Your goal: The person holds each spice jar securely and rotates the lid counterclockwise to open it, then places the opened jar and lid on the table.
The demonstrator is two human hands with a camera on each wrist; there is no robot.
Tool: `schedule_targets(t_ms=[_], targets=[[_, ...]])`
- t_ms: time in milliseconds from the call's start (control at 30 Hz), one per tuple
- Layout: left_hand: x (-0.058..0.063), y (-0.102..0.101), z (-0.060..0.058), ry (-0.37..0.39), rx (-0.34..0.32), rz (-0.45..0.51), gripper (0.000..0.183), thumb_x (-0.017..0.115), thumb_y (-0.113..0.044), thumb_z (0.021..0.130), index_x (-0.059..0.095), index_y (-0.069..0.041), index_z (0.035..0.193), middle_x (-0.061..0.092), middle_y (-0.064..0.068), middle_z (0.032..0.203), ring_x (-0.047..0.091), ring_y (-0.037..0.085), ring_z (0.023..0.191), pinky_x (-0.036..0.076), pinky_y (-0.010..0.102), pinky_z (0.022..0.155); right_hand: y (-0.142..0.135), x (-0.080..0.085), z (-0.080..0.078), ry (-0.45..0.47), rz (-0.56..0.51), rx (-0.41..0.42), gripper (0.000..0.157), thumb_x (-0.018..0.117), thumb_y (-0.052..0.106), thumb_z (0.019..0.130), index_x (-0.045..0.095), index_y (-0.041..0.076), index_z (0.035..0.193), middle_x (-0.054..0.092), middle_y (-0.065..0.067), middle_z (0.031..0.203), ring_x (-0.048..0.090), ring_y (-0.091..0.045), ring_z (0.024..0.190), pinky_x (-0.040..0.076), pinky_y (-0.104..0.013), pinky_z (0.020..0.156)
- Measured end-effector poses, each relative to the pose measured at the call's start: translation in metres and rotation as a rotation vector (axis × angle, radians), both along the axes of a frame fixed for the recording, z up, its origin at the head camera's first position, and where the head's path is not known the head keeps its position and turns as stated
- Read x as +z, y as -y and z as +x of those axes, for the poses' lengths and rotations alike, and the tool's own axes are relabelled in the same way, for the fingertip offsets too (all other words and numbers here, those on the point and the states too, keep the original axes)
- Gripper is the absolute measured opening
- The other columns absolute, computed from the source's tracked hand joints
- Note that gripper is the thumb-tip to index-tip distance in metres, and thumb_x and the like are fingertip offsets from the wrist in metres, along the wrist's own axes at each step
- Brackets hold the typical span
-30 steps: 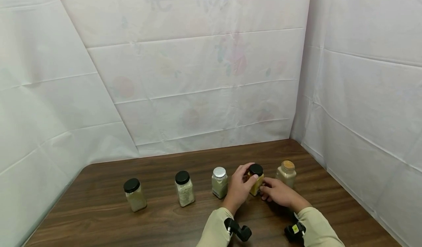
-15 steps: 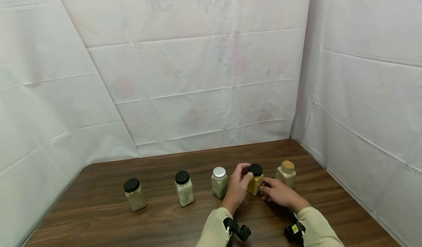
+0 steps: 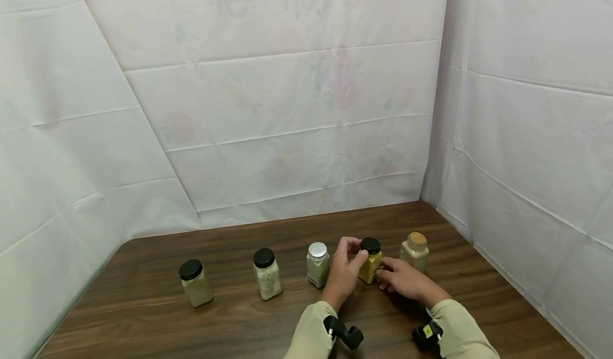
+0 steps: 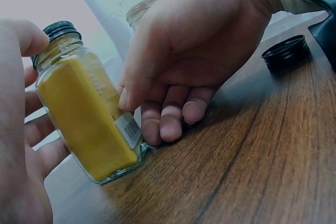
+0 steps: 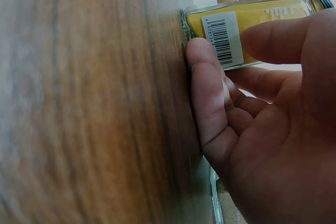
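Yellow jar [image 3: 371,268]: found right of lower centre in the head frame, between the two hands; a black lid [image 3: 371,245] is seated on its neck, and the base seems to be rested on the wooden table [image 3: 230,327].
Left hand [image 3: 341,274]: the black lid is touched by the thumb, the other fingers being bent about the far side; whether it is firmly clamped cannot be told.
Right hand [image 3: 407,281]: the jar's lower body is pinched between thumb and forefinger, the remaining fingers curled low at the tabletop.
Barcode label [image 5: 223,38]: seen near the base in the right wrist view, beside the right thumb.
Loose cap [image 4: 286,53]: laid on the table, upper right of the left wrist frame, apart from the jar.
Slip risk: the smooth glass could be spun or let go if the lid were twisted against so low a pinch.
Tipping risk: the jar could be toppled by a sideways push at the lid, and yellow contents spilled were the lid loose.
Knock risk: the tan-topped jar [image 3: 414,252], just beyond the right hand, could be bumped by outward knuckles; the silver-topped jar [image 3: 318,267], just left of the left hand, by a backward swing.
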State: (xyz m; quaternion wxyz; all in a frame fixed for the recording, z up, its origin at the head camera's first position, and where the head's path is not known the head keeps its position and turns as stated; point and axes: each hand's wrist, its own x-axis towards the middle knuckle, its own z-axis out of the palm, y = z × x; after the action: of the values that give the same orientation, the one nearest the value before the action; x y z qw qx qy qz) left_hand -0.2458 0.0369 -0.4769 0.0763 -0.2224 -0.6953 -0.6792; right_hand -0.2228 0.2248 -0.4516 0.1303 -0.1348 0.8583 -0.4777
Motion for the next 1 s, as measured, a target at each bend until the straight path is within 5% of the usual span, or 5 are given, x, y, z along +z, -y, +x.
schedule_targets(t_ms=[333, 533, 1000], targets=[[0.0010, 0.0003, 0.0000, -0.021, -0.022, -0.085, 0.043, 0.056, -0.027, 0.102, 0.051, -0.020, 0.145, 0.058, 0.002, 0.132, 0.057, 0.018, 0.119, 0.046, 0.037, 0.101, -0.0007, 0.0002, -0.0002, -0.005, 0.004, 0.011, 0.031, 0.051, 0.016, 0.105, 0.056, -0.005, 0.126, 0.064, -0.009, 0.097, 0.065, -0.023, 0.084, 0.054, -0.041, 0.073], [0.0052, -0.0002, 0.0030, -0.049, -0.034, -0.102, 0.042, 0.056, -0.027, 0.102, 0.056, -0.016, 0.143, 0.057, 0.004, 0.126, 0.059, 0.020, 0.115, 0.048, 0.036, 0.098, -0.0009, 0.0003, 0.0001, 0.001, 0.011, 0.011, 0.032, 0.050, 0.017, 0.105, 0.055, -0.005, 0.128, 0.064, -0.009, 0.098, 0.064, -0.023, 0.084, 0.054, -0.041, 0.073], [-0.0013, -0.0024, 0.0013, -0.001, -0.009, -0.035, 0.036, 0.064, -0.033, 0.098, 0.062, -0.028, 0.134, 0.058, -0.007, 0.124, 0.058, 0.014, 0.114, 0.046, 0.036, 0.098, -0.0028, -0.0023, -0.0015, 0.016, 0.004, 0.021, 0.033, 0.050, 0.018, 0.106, 0.055, -0.006, 0.128, 0.064, -0.010, 0.100, 0.065, -0.023, 0.085, 0.054, -0.040, 0.073]])
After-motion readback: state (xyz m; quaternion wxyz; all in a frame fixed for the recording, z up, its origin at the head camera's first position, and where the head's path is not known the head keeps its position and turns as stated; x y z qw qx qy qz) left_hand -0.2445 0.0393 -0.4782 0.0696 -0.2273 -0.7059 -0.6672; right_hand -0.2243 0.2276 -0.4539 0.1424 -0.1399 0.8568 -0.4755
